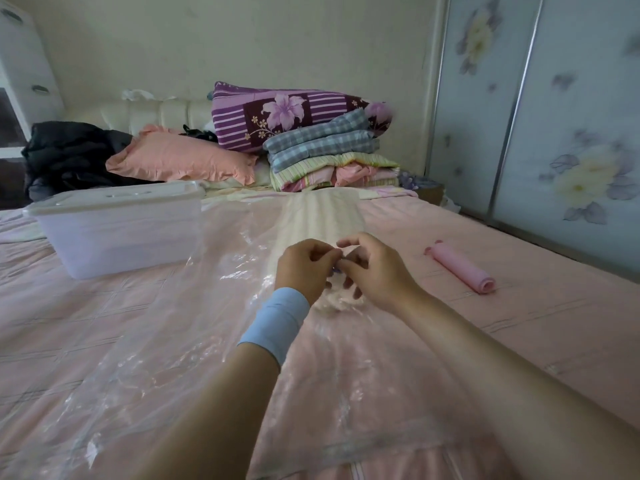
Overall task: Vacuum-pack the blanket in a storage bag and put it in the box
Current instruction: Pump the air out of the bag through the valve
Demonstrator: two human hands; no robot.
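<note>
On bed (519,323): storage bag (173,306) flat, cream blanket (322,216) seemingly inside at far end, box (117,233) to left. Left hand (304,268) and right hand (377,271) pinch small piece (336,270), probably valve. Hold film steady; seat pink pump (460,268) squarely.

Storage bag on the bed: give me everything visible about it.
The storage bag is large, clear, glossy plastic, heavily wrinkled, lying flat along the pink bed cover. A cream ribbed blanket shows through its far end. The left hand and right hand pinch a small part of it mid-bag; which part is hidden.
</note>
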